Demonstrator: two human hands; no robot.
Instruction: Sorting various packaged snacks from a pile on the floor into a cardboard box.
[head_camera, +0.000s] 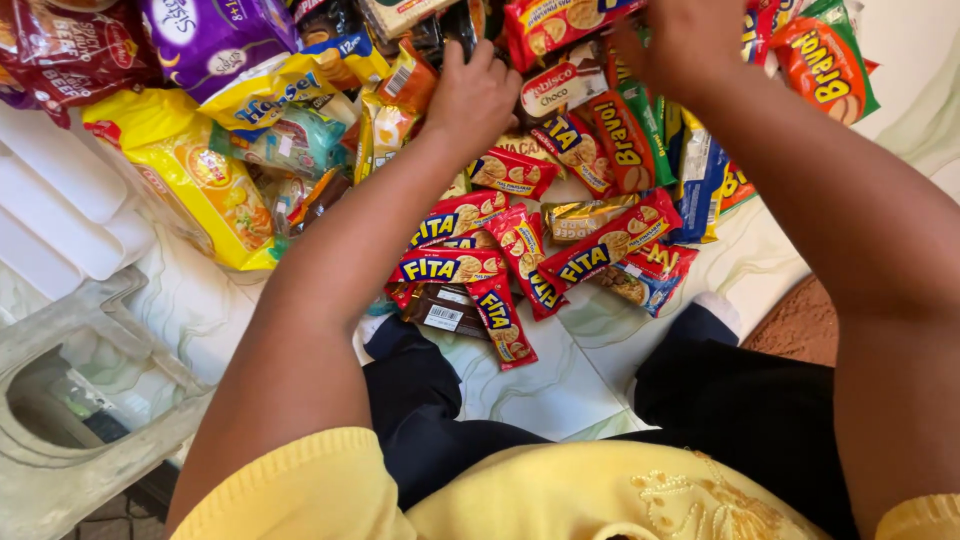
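Marbled tile floor (540, 385) carries a heap of snack packs: red cracker packets (452, 266), big yellow bag (200, 180), purple bag (215, 40), brown wrapped bar (445, 308).

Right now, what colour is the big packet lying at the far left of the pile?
Yellow, with an orange-red picture panel: the big packet, seen from the head view.

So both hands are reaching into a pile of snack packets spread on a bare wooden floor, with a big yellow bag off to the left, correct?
Not quite: the floor is pale marbled tile, not bare wood, as the head view shows. The rest holds: the left hand and right hand reach into the snack packets, and the yellow bag lies left.
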